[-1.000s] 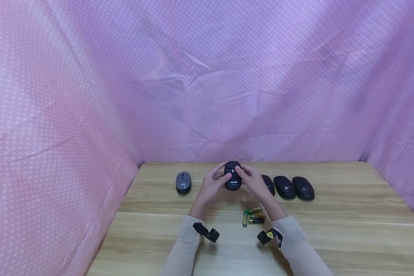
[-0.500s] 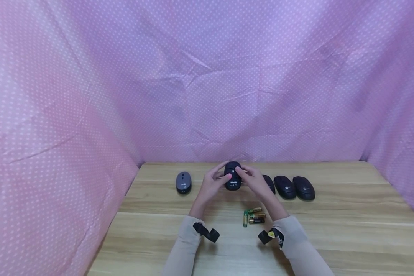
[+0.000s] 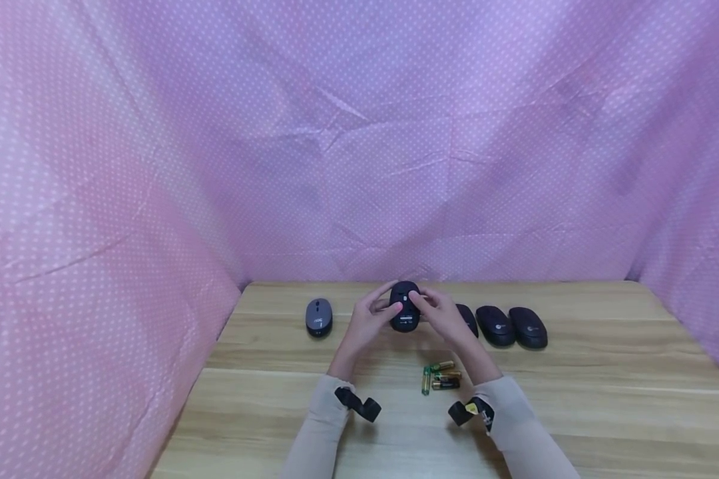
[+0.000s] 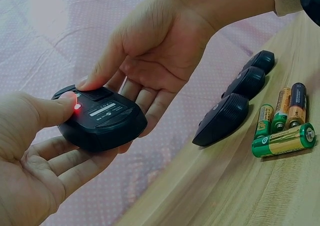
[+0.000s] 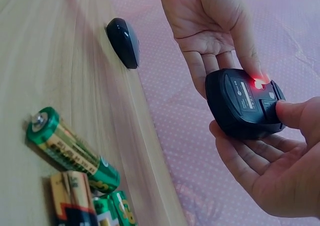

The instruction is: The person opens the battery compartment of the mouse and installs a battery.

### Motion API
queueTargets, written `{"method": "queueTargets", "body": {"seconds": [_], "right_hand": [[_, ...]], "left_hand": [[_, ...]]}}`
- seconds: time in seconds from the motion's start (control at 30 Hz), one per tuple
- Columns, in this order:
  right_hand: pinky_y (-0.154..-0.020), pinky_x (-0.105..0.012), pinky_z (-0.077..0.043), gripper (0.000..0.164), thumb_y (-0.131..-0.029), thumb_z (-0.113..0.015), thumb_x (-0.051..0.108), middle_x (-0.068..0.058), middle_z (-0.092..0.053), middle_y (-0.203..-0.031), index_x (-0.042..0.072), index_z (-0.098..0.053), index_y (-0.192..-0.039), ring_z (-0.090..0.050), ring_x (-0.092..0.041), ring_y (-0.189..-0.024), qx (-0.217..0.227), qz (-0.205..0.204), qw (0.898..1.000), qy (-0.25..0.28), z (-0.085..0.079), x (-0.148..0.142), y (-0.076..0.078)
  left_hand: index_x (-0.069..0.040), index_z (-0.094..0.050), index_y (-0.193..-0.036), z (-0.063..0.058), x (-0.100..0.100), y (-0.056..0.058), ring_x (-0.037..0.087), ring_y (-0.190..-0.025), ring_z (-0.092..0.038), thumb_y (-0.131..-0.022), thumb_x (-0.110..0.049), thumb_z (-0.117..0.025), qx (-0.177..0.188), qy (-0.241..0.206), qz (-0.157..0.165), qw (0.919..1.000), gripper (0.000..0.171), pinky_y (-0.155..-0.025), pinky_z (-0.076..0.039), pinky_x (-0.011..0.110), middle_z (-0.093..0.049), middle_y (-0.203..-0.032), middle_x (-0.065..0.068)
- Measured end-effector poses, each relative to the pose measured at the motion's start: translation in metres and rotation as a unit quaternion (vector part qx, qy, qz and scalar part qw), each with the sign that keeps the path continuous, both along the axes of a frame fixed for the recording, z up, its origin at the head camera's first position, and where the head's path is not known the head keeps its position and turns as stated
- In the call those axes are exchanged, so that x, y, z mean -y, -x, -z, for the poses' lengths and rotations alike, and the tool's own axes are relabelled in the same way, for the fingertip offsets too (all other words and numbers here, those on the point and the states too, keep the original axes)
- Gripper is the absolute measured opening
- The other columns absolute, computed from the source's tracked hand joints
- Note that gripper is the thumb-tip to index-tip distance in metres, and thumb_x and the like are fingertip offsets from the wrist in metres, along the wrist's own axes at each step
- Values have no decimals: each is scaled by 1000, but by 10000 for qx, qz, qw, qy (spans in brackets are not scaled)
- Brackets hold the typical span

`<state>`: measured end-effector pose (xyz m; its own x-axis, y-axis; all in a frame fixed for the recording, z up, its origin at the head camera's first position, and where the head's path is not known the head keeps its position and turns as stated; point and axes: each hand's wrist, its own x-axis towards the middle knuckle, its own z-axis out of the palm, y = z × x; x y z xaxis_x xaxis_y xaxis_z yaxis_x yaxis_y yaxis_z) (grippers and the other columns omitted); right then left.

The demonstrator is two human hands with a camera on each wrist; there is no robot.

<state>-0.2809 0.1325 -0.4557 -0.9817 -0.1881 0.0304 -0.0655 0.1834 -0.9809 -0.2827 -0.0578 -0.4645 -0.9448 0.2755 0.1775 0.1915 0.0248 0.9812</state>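
Note:
Both hands hold a black computer mouse (image 3: 405, 318) above the table, its underside turned up toward the head camera. My left hand (image 3: 368, 319) grips one side, thumb on the underside by a glowing red light, fingers beneath. On the other side my right hand (image 3: 446, 318) grips it, with its thumb pressed on the underside and its fingers below. In the left wrist view, a white label strip shows on the mouse (image 4: 107, 118). The red glow lights the left thumb in the right wrist view, where the mouse (image 5: 235, 105) appears side-on.
A grey mouse (image 3: 319, 317) lies at the left of the wooden table (image 3: 263, 399). Black mice (image 3: 495, 325) stand in a row at the right, one partly behind the right hand. Several batteries (image 3: 446, 384) lie nearer the front, between the forearms. Pink dotted cloth (image 3: 359, 166) hangs around the table.
Both hands keep nearly the same hold on the mouse, which has dipped very slightly. The batteries and the other mice stay where they were.

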Motion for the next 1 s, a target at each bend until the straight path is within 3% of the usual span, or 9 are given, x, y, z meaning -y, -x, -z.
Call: {"method": "queueTargets", "body": {"seconds": [0.13, 0.4, 0.8, 0.9, 1.0], "right_hand": [[-96, -42, -59, 48, -108, -53, 33, -27, -66, -129, -2, -57, -139, -69, -34, -115, 51, 78, 9999, -43, -2, 1, -1], [-96, -41, -59, 45, -107, -55, 30, -27, -68, -126, -2, -58, -138, -70, -30, -112, 81, 93, 9999, -55, -3, 1, -1], [-99, -49, -57, 46, -107, -54, 32, -27, -65, -129, -2, -57, -139, -71, -28, -108, 198, -13, 9998, -12, -2, 1, 0], [-96, -54, -57, 47, -108, -52, 30, -30, -63, -129, -4, -54, -141, -71, -31, -103, 166, -264, 9995, -97, 0, -1, -1], [-91, -58, -58, 47, -109, -50, 26, -33, -62, -129, -5, -50, -144, -72, -32, -97, 191, -637, 9977, -89, 1, -5, -1]], "left_hand": [[-11, -52, -150, -1, -1, 1, 39, -122, -65, -100, -10, -66, 35, -34, 4, 10000, 52, -92, -61, 38, -66, -130, 29], [-2, -51, -148, -2, -2, 3, 45, -123, -63, -99, -1, -64, 96, -127, -25, 9999, 51, -90, -61, 41, -63, -130, 34], [-10, -53, -149, 1, 3, 4, 38, -128, -61, -99, -16, -68, 110, 123, -7, 9999, 52, -96, -59, 40, -60, -141, 25], [-14, -54, -148, 4, 7, 5, 37, -131, -60, -99, -21, -68, 203, 346, -6, 9992, 52, -97, -58, 42, -56, -148, 20], [-11, -57, -145, 5, 10, 6, 37, -130, -61, -99, -23, -68, 292, 533, -107, 9981, 49, -98, -58, 42, -59, -145, 20]]}}
